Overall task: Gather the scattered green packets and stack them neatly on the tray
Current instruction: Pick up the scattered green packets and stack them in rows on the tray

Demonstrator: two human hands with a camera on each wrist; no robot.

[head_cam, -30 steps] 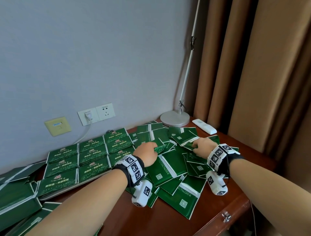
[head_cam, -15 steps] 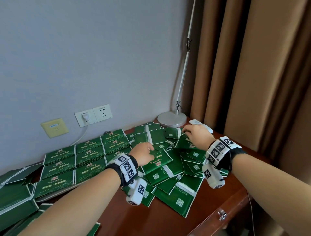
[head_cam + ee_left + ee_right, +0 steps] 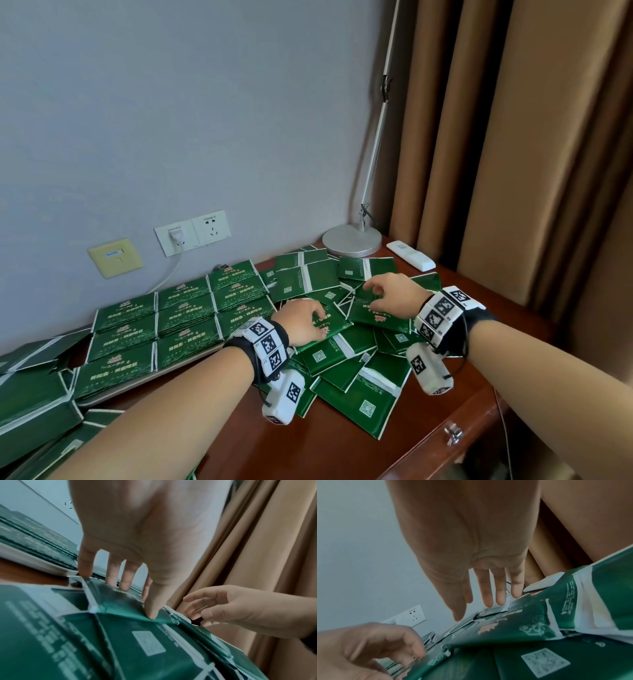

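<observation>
Scattered green packets [image 3: 359, 394] lie piled on the brown table. My left hand [image 3: 301, 323] sits on a face-up packet [image 3: 334, 325] in the middle of the pile. In the left wrist view that hand [image 3: 145, 595] pinches the packet across its width, thumb on the near edge and fingers on the far edge. My right hand [image 3: 387, 296] hovers just above another face-up packet [image 3: 373, 313], fingers relaxed and holding nothing [image 3: 467, 599]. The tray [image 3: 178, 366] to the left carries neat rows of stacked packets.
A lamp base [image 3: 352, 240] and a white remote [image 3: 412, 255] stand behind the pile. Wall sockets [image 3: 191, 233] with a plugged cable are behind the tray. Green boxes [image 3: 30, 404] crowd the left edge. Curtains [image 3: 513, 171] hang on the right. A drawer handle [image 3: 454, 435] marks the table's front.
My right hand reached to the back of the pile, then drew back toward the middle. The packet under my left hand has turned printed face up.
</observation>
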